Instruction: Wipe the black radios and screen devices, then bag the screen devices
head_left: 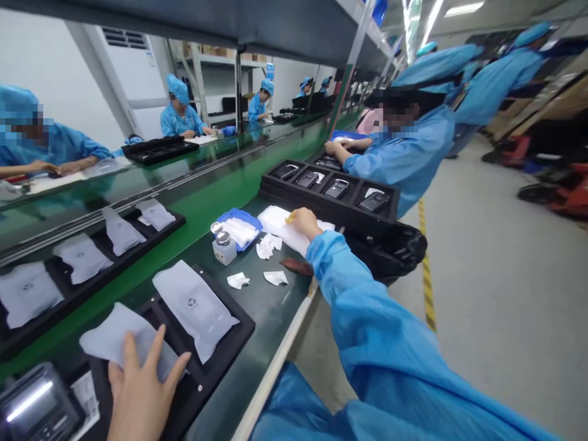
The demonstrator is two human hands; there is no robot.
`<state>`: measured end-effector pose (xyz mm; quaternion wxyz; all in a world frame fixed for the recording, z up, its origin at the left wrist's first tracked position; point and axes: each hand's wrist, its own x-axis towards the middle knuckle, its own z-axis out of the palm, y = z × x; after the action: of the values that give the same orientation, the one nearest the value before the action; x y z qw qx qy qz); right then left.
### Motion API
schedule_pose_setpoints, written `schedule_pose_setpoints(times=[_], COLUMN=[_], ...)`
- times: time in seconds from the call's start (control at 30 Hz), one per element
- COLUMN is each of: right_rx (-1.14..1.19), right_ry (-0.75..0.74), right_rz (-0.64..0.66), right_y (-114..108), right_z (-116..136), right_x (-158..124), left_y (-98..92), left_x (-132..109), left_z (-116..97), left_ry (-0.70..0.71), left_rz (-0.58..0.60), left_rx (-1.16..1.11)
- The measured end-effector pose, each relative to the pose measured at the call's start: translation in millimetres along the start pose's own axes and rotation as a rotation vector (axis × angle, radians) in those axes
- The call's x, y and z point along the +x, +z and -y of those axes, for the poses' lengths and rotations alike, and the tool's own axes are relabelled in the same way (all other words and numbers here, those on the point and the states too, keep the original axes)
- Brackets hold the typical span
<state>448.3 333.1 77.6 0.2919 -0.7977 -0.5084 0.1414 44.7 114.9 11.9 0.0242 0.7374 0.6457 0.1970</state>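
Observation:
My left hand (142, 383) is spread open, its fingers resting on a white pouch (113, 334) in a compartment of a black tray (229, 340). Another white pouch (190, 300), printed with a small dark mark, lies in the compartment beside it. My right hand (305, 222) reaches over white sheets (275, 220) at the bench's far end. Its fingers are bent together, with something yellow at the fingertips; what they hold, if anything, I cannot make out. A black device with a screen (39, 401) lies at the lower left.
A blue tray (252, 220) of white wipes and a pump bottle (224, 248) stand mid-bench near crumpled scraps (275, 277). Stacked black trays (328, 196) hold devices. More pouches sit in a long tray (128, 254) at left. A co-worker (404, 147) sits beyond; others work opposite.

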Motion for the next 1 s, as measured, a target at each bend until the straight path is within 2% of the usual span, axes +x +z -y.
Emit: schedule_pose_setpoints(times=[0.07,0.1,0.2,0.3,0.43,0.53,0.6,0.63,0.7,0.8,0.9,0.97,1.0], right_rx=[0.029,0.048,0.111,0.166,0.222,0.285,0.341,0.388,0.560,0.549,0.420,0.388,0.401], right_ry=[-0.017,-0.026,-0.054,-0.062,-0.084,-0.236,-0.391,-0.493,-0.821,-1.131,-1.282,-1.309,-1.282], right_rz=[0.030,0.038,0.031,-0.032,-0.193,-0.240,-0.169,-0.102,0.070,0.193,0.296,0.383,0.430], right_y=[8.2,10.6,10.7,1.3,-20.4,-28.2,-22.1,-15.6,2.6,35.8,64.2,74.6,77.2], right_z=[-4.3,-5.4,-6.4,-0.7,29.1,71.1,103.0,117.7,140.6,156.2,160.3,166.1,171.3], right_x=[0.6,0.6,-0.6,-3.6,-20.8,-59.9,-101.9,-126.3,-177.3,-243.0,-281.6,-290.8,-291.3], left_y=[1.9,3.5,8.9,8.9,-10.8,-34.3,-47.8,-53.2,-61.7,-70.4,-77.9,-83.3,-86.3], left_x=[0.4,0.4,-0.4,-3.2,-8.2,-5.8,-1.0,1.7,6.7,10.1,3.5,-6.4,-12.3], left_z=[0.8,1.9,7.0,9.0,-2.1,-16.8,-28.3,-34.2,-44.6,-52.1,-48.3,-40.9,-36.1], left_ry=[0.080,0.076,-0.052,-0.197,-0.335,-0.358,-0.378,-0.413,-0.464,-0.371,-0.488,-0.634,-0.682], left_rz=[0.070,0.084,0.088,0.092,-0.016,-0.124,-0.155,-0.188,-0.211,-0.229,-0.400,-0.510,-0.527], left_rx=[0.057,0.071,0.044,-0.059,-0.184,-0.273,-0.374,-0.512,-0.872,-1.427,-1.631,-1.649,-1.655])
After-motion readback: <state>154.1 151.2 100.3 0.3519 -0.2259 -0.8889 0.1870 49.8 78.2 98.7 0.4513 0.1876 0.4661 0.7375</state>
